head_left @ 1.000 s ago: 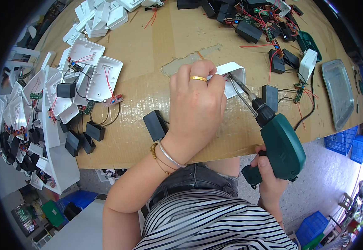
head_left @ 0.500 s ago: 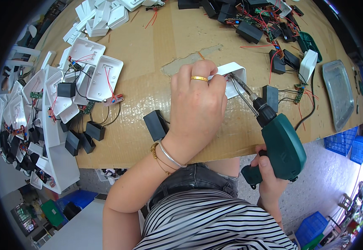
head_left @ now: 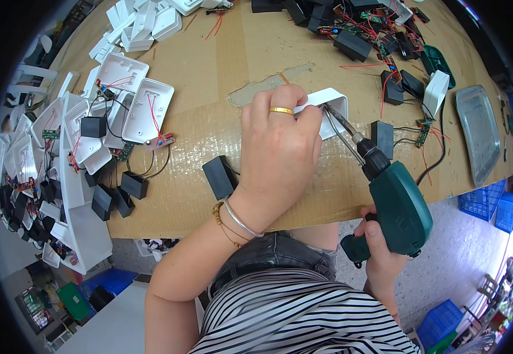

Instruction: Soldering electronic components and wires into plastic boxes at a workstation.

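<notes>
A white plastic case (head_left: 327,96) lies open on the cardboard-covered table, partly hidden under my left hand (head_left: 281,144). The fingers of that hand are curled closed at the case; whatever they pinch is hidden behind them. My right hand (head_left: 381,251) grips the handle of a green soldering gun (head_left: 401,206). Its metal tip (head_left: 342,121) and a thin curved tube beside it reach into the case, close to my left fingertips. By my left wrist lies a black box (head_left: 220,177) with a cable. Another black box (head_left: 382,139), wired to a small green circuit board (head_left: 423,132), is right of the case.
White half-shells (head_left: 148,110) with wired boards are piled at the left, and more white cases (head_left: 141,26) at the far left. Black boxes (head_left: 352,45) and red-wired boards crowd the far right. A grey tray (head_left: 478,134) sits near the right edge, above blue crates (head_left: 482,200).
The soldering gun has shifted very slightly left. My left index finger has edged a little toward the tip; the rest looks the same.
</notes>
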A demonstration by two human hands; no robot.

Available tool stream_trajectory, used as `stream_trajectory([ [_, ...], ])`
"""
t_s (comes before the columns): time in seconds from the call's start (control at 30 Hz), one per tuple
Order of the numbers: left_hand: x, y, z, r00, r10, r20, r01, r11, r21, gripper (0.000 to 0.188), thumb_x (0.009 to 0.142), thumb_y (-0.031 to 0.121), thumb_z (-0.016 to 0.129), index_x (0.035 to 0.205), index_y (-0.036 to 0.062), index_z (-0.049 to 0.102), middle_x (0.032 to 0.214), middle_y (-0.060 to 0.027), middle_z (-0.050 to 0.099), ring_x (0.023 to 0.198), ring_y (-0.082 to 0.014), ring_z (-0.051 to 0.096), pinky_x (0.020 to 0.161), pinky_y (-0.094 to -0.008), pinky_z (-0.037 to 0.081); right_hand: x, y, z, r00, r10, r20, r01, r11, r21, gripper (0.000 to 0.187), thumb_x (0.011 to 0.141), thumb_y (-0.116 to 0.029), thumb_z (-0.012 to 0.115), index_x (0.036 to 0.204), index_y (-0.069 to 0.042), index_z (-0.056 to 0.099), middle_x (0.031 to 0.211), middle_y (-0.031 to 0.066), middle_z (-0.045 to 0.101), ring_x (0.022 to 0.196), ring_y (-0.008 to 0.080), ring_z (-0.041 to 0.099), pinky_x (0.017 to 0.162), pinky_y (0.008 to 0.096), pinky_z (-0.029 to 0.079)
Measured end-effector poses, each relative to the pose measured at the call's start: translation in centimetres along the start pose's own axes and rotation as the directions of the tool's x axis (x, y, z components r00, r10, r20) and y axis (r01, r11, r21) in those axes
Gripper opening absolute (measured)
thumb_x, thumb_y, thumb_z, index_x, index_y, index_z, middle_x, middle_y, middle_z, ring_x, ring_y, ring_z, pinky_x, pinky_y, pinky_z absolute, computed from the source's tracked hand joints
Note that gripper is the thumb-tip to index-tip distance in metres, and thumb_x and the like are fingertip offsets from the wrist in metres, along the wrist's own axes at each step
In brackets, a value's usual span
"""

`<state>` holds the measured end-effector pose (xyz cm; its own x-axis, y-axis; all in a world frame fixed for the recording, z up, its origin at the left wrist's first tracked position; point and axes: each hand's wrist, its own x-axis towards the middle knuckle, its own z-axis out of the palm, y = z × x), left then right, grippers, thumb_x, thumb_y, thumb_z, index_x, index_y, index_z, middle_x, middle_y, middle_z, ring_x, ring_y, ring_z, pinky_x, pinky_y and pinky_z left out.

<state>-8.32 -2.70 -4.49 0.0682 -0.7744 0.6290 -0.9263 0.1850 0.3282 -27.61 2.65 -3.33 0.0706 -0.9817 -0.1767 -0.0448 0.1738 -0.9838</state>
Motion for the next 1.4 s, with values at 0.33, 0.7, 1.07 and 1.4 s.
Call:
stream_trajectory([
  [0.33, 0.02, 0.03, 0.12, 1.000, 0.008, -0.005, -0.007, 1.000, 0.024, 0.008, 0.063, -0.001, 0.063, 0.068, 0.0008, 0.057, 0.088, -0.0109, 0.051, 0.079, -0.0278, 0.050, 0.067, -0.0357, 0.043, -0.03, 0.12, -0.17, 1.000, -0.006, 0.008, 0.006, 1.000, 0.000, 0.035, 0.078, -0.015, 0.064, 0.106, 0.004, 0.053, 0.087, 0.0120, 0.060, 0.064, 0.0136, 0.056, 0.063, 0.0262, 0.045],
  [0.7, 0.13, 0.20, 0.17, 1.000, 0.001, 0.008, -0.001, 0.999, 0.032, 0.008, 0.063, -0.002, 0.062, 0.069, 0.0006, 0.058, 0.088, -0.0105, 0.052, 0.080, -0.0274, 0.050, 0.066, -0.0353, 0.043, -0.04, 0.00, -0.29, 1.000, 0.017, 0.021, -0.017, 1.000, -0.002, 0.033, 0.078, -0.013, 0.063, 0.105, 0.004, 0.053, 0.088, 0.0128, 0.060, 0.064, 0.0141, 0.056, 0.063, 0.0267, 0.046],
  [1.07, 0.06, 0.21, 0.17, 1.000, -0.002, 0.002, 0.002, 1.000, 0.026, 0.008, 0.062, -0.002, 0.062, 0.068, 0.0008, 0.057, 0.088, -0.0108, 0.052, 0.081, -0.0284, 0.050, 0.067, -0.0359, 0.043, -0.11, -0.15, -0.50, 0.999, 0.017, 0.052, -0.013, 0.998, -0.068, 0.030, 0.079, -0.011, 0.062, 0.104, 0.004, 0.053, 0.086, 0.0110, 0.059, 0.064, 0.0136, 0.056, 0.062, 0.0263, 0.045],
  [1.4, -0.17, 0.19, 0.24, 0.999, -0.020, 0.029, 0.020, 1.000, -0.010, 0.011, 0.063, 0.002, 0.060, 0.073, 0.0015, 0.055, 0.094, -0.0096, 0.049, 0.085, -0.0274, 0.046, 0.073, -0.0374, 0.039, -0.08, 0.04, -0.52, 0.999, 0.031, 0.013, -0.031, 0.999, -0.010, 0.031, 0.079, -0.013, 0.063, 0.103, 0.004, 0.054, 0.088, 0.0118, 0.060, 0.065, 0.0132, 0.056, 0.064, 0.0262, 0.045],
])
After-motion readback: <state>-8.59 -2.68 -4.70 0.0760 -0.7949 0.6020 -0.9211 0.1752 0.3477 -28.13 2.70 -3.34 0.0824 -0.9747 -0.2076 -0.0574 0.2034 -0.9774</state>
